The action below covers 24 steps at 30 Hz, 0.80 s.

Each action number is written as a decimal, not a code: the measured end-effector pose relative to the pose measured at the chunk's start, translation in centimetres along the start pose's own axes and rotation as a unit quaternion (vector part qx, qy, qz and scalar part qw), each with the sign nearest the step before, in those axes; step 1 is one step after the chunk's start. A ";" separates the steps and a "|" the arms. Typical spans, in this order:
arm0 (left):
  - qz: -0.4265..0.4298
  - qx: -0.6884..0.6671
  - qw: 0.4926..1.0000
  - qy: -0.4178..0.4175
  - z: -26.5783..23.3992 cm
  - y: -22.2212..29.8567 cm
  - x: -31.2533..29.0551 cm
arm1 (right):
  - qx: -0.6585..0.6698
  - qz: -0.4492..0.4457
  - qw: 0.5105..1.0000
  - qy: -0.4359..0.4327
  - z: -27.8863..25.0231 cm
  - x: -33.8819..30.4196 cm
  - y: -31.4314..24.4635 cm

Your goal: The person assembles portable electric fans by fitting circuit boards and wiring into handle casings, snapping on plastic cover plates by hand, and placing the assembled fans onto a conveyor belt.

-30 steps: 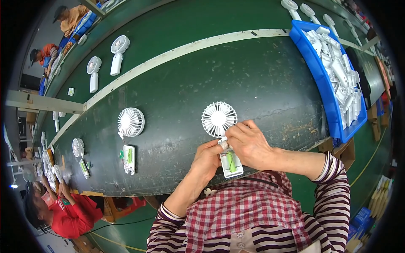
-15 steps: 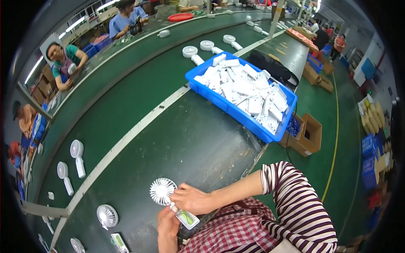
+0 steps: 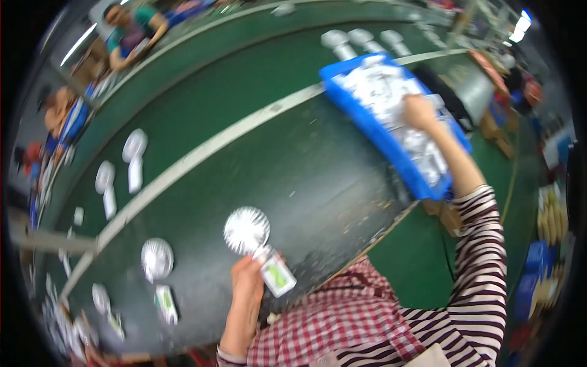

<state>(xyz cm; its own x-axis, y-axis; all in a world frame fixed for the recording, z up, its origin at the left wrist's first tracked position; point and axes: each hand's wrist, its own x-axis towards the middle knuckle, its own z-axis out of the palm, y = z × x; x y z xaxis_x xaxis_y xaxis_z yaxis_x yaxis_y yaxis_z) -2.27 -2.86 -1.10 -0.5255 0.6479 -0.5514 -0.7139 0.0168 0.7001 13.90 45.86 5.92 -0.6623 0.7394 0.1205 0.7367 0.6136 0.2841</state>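
Note:
A white handheld fan [image 3: 246,230] lies near me with its round head on the table and its handle toward my body. The handle's hollow is exposed and shows a green piece [image 3: 278,276]. My left hand [image 3: 246,282] grips the fan around its neck from the left. At arm's length to the right, my right hand [image 3: 419,112] is down in a blue bin [image 3: 391,156] of white plastic fan-handle covers [image 3: 376,90]. It touches the pile; motion blur hides its fingers and anything between them. Left of the held fan sits another fan head [image 3: 157,259] with an open handle [image 3: 166,304].
A pale rail [image 3: 202,153] separates my table from the green conveyor belt [image 3: 244,85]. Several white fans [image 3: 134,147] lie on the belt. Another fan [image 3: 101,298] is at the lower left. A black bag [image 3: 445,92] lies behind the bin. Across the belt sits a co-worker [image 3: 131,37].
My right hand has left the fan and reached out into the blue bin. The left hand still holds the fan, now more in the open. The whole view has shifted and blurred.

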 end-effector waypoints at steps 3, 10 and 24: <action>-0.029 -0.011 1.000 0.001 1.1 1.3 -0.5 | -0.024 -0.077 0.994 -0.072 -0.2 1.3 2.7; -0.024 -0.013 1.000 0.016 1.1 1.6 -0.3 | 0.001 -0.049 0.997 -0.063 -1.6 1.5 0.8; -0.047 -0.072 0.996 0.016 0.7 0.6 -1.0 | 0.745 0.155 0.574 -0.301 -4.5 -17.2 -22.5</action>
<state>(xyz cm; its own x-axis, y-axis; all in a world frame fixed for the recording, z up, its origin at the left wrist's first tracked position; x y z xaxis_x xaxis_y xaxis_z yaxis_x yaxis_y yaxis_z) -1.82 -3.02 0.15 -0.4661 0.6242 -0.6270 -0.8186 -0.0354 0.5733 8.08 18.11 1.71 -0.6317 0.5634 -0.5324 0.4018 -0.3493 -0.8465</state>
